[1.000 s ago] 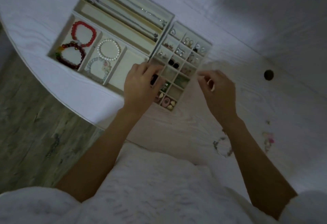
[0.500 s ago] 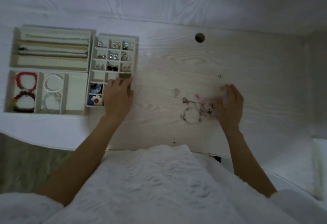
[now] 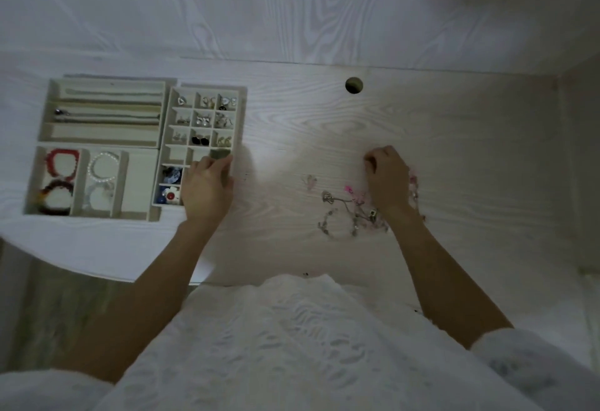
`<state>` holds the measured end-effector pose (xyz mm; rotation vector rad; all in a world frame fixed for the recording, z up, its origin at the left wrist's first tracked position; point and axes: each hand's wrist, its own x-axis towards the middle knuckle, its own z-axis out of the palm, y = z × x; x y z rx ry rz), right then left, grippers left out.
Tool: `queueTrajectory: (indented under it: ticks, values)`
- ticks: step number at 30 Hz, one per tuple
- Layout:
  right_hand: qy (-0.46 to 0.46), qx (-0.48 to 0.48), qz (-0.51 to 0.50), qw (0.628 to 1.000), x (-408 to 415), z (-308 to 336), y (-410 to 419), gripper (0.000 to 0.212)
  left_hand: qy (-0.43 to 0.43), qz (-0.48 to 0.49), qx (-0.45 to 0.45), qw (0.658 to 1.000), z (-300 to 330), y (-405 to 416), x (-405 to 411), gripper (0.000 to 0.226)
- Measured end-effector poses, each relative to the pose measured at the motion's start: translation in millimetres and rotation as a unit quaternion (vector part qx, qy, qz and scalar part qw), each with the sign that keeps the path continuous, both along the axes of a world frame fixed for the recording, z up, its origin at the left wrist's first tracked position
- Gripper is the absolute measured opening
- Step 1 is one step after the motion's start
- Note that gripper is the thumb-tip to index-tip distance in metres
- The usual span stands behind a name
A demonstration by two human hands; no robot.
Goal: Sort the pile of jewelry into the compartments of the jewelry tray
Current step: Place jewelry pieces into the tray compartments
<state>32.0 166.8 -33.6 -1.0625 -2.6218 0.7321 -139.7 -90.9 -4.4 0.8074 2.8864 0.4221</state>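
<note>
Three cream trays sit at the left of the white desk. The long-slot tray [image 3: 52, 112] holds chains. The bracelet tray [image 3: 139, 183] holds red, dark and pearl bracelets. The small-compartment tray [image 3: 242, 99] holds earrings and charms. My left hand [image 3: 207, 186] rests on that tray's lower right part with its fingers fairly straight. The jewelry pile [image 3: 344, 215], a tangle of silver chains and pink beads, lies to the right. My right hand [image 3: 386, 180] sits over the pile's far side with its fingers curled under. Whatever they may pinch is hidden.
A round cable hole [image 3: 354, 85] lies in the desk behind the pile. One pale loose piece [image 3: 310, 180] lies left of the pile. The desk's curved front edge runs below the trays, and a side wall stands at the right. My white garment covers the near edge.
The view swung from the trays to the whole desk. My right hand went from the tray to the pile, lay flat on it, then curled its fingers. My left hand stayed on the small-compartment tray.
</note>
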Motion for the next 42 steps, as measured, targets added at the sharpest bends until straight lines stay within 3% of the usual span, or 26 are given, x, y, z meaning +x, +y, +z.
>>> queueTrajectory:
  ticks: [5, 16, 23, 28, 33, 37, 42]
  values:
    - [0.028, -0.054, 0.115, 0.991, -15.5, 2.8, -33.9, 0.004, 0.001, 0.007, 0.008, 1.0, 0.5, 1.7, 0.9, 0.039]
    - [0.009, -0.219, 0.12, 0.968, -40.7, 16.5, -58.1, 0.005, -0.023, 0.001, 0.01, 1.0, 3.0, -3.0, 2.3, 0.04]
    - [0.021, -0.214, 0.088, 0.973, -79.9, 23.3, -89.0, 0.015, -0.008, -0.048, 0.041, 0.998, -10.0, -14.8, -7.4, 0.038]
    - [-0.007, -0.172, 0.121, 0.978, -109.0, 22.2, -107.8, 0.011, 0.006, -0.067, 0.152, 0.986, -9.5, -33.1, -16.1, 0.028]
    - [-0.075, -0.096, 0.162, 0.979, -122.3, 15.6, -110.0, 0.009, 0.036, 0.03, 0.208, 0.977, -4.3, -74.2, -39.7, 0.025]
    - [-0.091, -0.087, 0.181, 0.975, -127.0, 19.7, -111.2, 0.01, -0.008, 0.104, 0.209, 0.972, -7.8, -101.4, -55.3, 0.031]
    - [-0.098, -0.15, 0.19, 0.965, -129.0, 28.6, -106.6, 0.013, -0.114, 0.14, 0.186, 0.966, -13.4, -108.5, -62.5, 0.035]
